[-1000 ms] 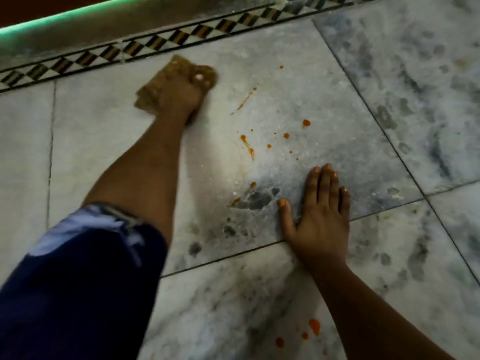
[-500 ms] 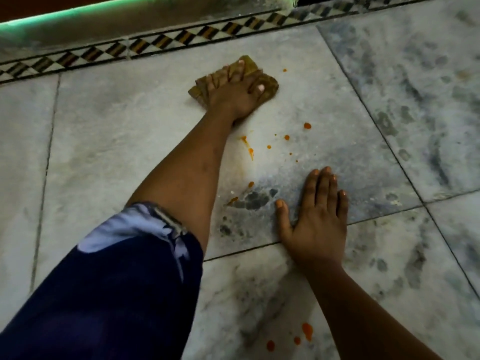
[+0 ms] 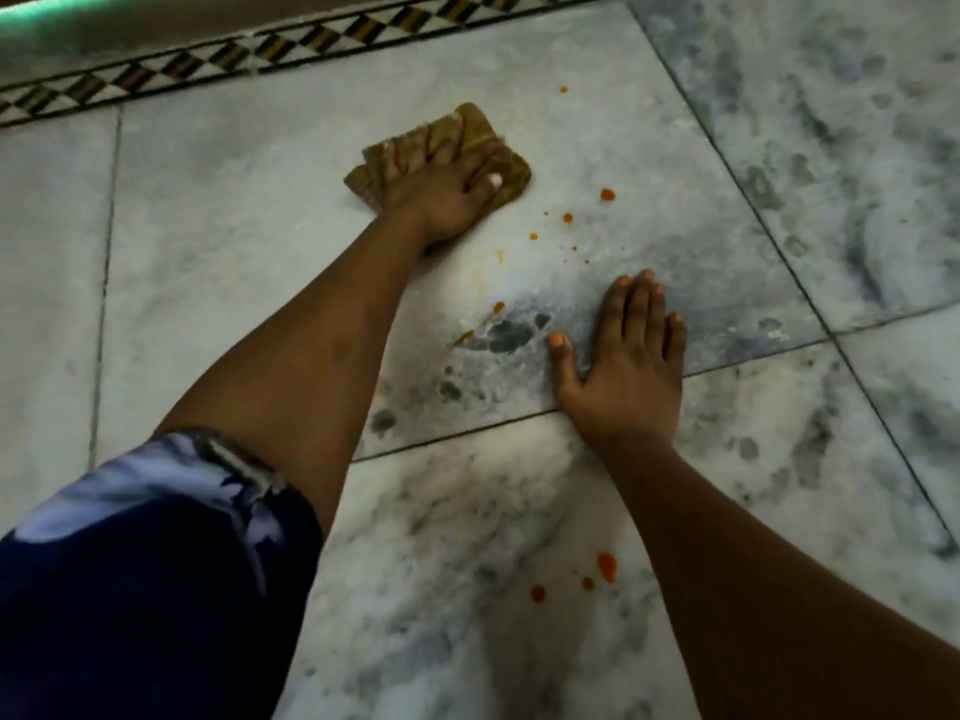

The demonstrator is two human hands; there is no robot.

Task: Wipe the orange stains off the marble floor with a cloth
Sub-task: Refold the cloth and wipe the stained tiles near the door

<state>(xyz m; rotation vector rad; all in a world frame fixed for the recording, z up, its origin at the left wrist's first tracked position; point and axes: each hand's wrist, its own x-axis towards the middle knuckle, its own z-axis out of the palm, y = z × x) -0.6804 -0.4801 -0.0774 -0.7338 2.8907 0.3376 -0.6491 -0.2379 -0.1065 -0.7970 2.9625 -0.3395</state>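
My left hand point(image 3: 441, 194) presses a folded brownish-yellow cloth point(image 3: 511, 166) flat against the grey-white marble floor point(image 3: 208, 241), fingers spread over it. Just right of the cloth lie small orange drops point(image 3: 607, 194), and a faint yellowish smear point(image 3: 491, 262) shows below my wrist. Two more orange streaks point(image 3: 497, 307) sit by a dark patch in the marble. My right hand point(image 3: 623, 366) rests flat on the floor, palm down, fingers together, holding nothing. A few orange spots point(image 3: 605, 566) lie on the near tile beside my right forearm.
A patterned black, white and brown border strip point(image 3: 260, 54) runs along the far edge of the floor, with a raised ledge lit green point(image 3: 78, 18) behind it. Dark grout lines point(image 3: 753, 210) cross the tiles. My blue sleeve point(image 3: 145, 563) fills the lower left.
My left hand has swept the cloth from the far left toward the right and nearer. The orange streaks in its path are gone or smeared faint. My right hand has stayed in place.
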